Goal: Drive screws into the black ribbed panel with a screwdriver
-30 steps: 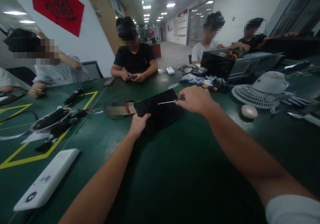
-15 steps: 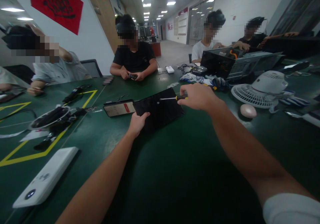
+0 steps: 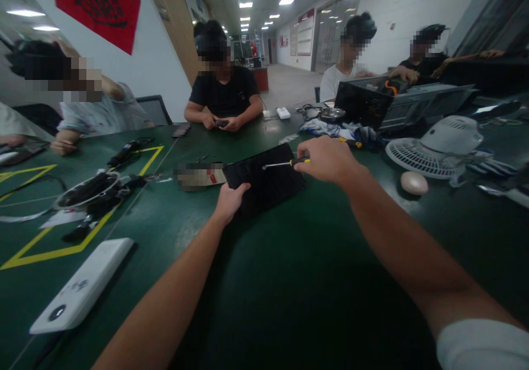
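A flat black panel (image 3: 268, 185) is held tilted above the green table, its exact kind unclear. My left hand (image 3: 232, 202) grips its left edge, thumb on the near face. My right hand (image 3: 328, 157) is closed round the black-and-yellow handle of a screwdriver (image 3: 281, 164). The shaft points left, and its tip meets the panel near a small bright spot in the upper middle. Just left of the panel, a phone (image 3: 198, 176) lies on the table with its screen lit. Several small dark bits lie behind the phone.
A white power bank (image 3: 85, 287) lies at the near left, beside cables and a black strap (image 3: 93, 193). To the right are a white fan (image 3: 438, 146), a pale mouse (image 3: 414, 183), gloves (image 3: 347, 130) and an open computer case (image 3: 372, 102). Several people sit around the table.
The view has shifted slightly, so the table things appear a little further right. Both hands, the screwdriver and the panel hold almost the same position.
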Available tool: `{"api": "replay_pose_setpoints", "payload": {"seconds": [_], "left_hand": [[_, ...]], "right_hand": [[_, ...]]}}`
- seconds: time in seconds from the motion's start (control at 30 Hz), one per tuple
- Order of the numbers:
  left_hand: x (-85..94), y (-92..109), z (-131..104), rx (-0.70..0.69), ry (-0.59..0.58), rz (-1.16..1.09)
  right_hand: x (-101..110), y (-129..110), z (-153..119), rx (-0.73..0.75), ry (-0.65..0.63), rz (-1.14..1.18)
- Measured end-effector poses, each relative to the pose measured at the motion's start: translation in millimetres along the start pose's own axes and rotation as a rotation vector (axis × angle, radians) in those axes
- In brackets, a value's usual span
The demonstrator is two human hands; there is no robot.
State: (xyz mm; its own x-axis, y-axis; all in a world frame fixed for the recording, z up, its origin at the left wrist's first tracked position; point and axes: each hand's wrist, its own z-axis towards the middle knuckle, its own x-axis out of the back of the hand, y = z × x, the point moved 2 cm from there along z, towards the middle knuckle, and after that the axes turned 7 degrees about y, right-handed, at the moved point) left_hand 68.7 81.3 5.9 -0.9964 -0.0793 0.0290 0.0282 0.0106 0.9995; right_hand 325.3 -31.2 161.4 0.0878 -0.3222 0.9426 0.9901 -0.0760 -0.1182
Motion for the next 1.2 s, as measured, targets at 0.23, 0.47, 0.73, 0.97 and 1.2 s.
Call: {"api": "replay_pose_setpoints", "payload": {"seconds": [0.23, 0.47, 0.73, 0.97, 1.2], "left_hand": [[0.3, 1, 0, -0.002, 0.007, 0.014], [0.3, -1, 1, -0.001, -0.005, 0.004], [1.1, -1, 2, -0.016, -0.001, 0.032], [2.4, 0, 1, -0.017, -0.005, 0.04], [2.1, 0, 1, 0.006, -0.011, 0.023]], "right_hand": [[-2, -1, 1, 0.0, 0.013, 0.022], [-2, -3, 1, -0.003, 0.008, 0.028], [-2, -5, -1, -0.032, -0.018, -0.002], [-7, -2, 1, -0.003, -0.082, -0.042], [2, 13, 4, -0.02, -0.025, 0.007]]}}
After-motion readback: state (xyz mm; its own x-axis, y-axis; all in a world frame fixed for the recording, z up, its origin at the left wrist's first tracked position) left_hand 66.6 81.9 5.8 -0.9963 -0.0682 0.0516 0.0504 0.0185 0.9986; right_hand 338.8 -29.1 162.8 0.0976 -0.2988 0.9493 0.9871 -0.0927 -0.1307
